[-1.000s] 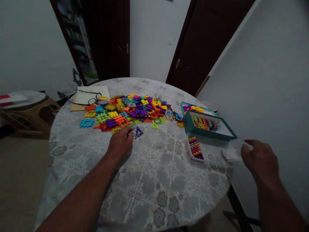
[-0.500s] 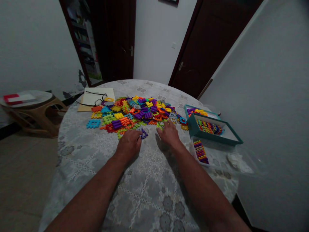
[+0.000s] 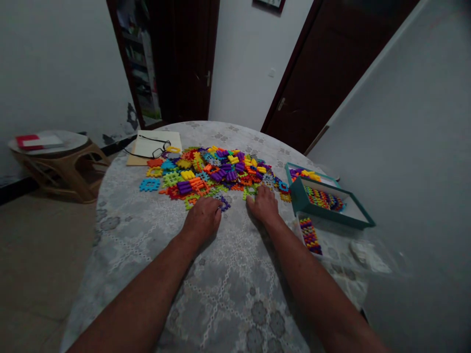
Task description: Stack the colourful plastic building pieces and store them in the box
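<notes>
A heap of coloured plastic interlocking pieces [image 3: 217,174] lies across the far half of a round table [image 3: 235,294]. My left hand [image 3: 203,217] rests at the heap's near edge, fingers curled down over a purple piece [image 3: 223,203]. My right hand [image 3: 263,203] sits just to the right, its fingers pressed onto a green piece [image 3: 250,192]. Whether either piece is gripped or only touched I cannot make out.
A teal box [image 3: 333,212] with stacked pieces stands at the right. A clear tray [image 3: 308,234] with a stacked row sits in front of it. Glasses [image 3: 159,149] lie on a notebook [image 3: 147,146] at the far left. A low stool [image 3: 59,162] stands on the floor.
My right hand came from the table's right edge to the heap, beside my left hand. The left hand stayed on the purple piece. The view has shifted slightly.
</notes>
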The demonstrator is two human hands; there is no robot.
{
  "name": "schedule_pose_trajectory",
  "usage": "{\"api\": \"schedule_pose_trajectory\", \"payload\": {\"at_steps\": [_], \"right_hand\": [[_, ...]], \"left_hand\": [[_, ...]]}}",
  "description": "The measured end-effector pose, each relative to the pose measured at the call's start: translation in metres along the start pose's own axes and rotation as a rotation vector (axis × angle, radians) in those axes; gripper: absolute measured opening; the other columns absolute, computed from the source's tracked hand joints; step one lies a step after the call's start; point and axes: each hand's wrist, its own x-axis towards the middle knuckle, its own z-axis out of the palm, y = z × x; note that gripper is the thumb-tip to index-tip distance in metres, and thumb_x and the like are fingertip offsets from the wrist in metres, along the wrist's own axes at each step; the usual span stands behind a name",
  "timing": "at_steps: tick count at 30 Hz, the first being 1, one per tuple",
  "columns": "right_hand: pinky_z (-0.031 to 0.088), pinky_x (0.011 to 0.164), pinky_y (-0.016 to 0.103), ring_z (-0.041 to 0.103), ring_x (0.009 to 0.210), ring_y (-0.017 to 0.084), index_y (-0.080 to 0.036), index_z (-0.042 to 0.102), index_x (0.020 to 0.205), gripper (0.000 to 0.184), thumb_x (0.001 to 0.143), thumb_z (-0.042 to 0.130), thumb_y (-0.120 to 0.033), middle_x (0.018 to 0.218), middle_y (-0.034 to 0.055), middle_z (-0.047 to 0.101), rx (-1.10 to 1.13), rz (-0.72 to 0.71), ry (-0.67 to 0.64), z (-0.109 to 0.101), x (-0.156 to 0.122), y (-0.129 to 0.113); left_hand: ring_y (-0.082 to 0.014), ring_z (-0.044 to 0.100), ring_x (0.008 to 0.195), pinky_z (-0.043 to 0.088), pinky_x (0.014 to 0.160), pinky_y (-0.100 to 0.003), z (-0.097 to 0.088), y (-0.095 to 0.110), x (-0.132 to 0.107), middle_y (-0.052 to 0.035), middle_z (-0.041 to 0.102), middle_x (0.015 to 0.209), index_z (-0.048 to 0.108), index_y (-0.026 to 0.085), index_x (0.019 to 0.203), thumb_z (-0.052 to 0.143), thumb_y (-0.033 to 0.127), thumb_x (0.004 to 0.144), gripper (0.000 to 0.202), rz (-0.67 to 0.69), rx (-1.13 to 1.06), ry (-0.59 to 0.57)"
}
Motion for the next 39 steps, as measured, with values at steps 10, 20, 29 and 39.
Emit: {"api": "schedule_pose_trajectory", "payload": {"at_steps": [10,20,29,39], "right_hand": [[0.038,0.125,0.048,0.049,0.147,0.032,-0.026,0.065,0.147,0.048,0.107,0.06,-0.051,0.155,0.0147,0.059,0.021,-0.221,-0.039,0.006,0.006,0.013],[0.042,0.119,0.049,0.049,0.143,0.035,-0.019,0.065,0.141,0.055,0.104,0.063,-0.059,0.155,0.0176,0.056,-0.022,-0.154,-0.076,-0.007,-0.001,0.007],[0.047,0.111,0.04,0.062,0.12,0.028,-0.019,0.071,0.122,0.029,0.108,0.058,-0.041,0.123,0.0131,0.072,0.194,-0.276,-0.068,-0.021,-0.056,0.005],[0.048,0.11,0.041,0.062,0.124,0.032,-0.016,0.071,0.136,0.037,0.102,0.059,-0.026,0.13,0.0183,0.066,0.042,-0.108,-0.044,-0.016,-0.049,0.012]], "left_hand": [[-0.0286,0.069,0.109,0.055,0.104,-0.043,-0.001,0.0,0.001,-0.0117,0.078,0.111,0.076,0.019,0.112,0.061,0.016,0.1,0.02,-0.013,0.01,-0.067],[-0.0282,0.069,0.106,0.056,0.1,-0.042,0.0,0.0,0.001,-0.0107,0.078,0.107,0.077,0.021,0.108,0.06,0.015,0.1,0.02,-0.003,0.004,-0.048],[-0.031,0.069,0.109,0.057,0.1,-0.046,-0.005,0.006,0.0,-0.0133,0.078,0.111,0.078,0.019,0.114,0.063,0.018,0.1,0.021,0.001,0.001,-0.113],[-0.0318,0.063,0.115,0.052,0.106,-0.05,-0.012,0.025,-0.003,-0.0122,0.074,0.126,0.076,0.024,0.124,0.068,0.017,0.097,0.029,0.168,0.051,-0.227]]}}
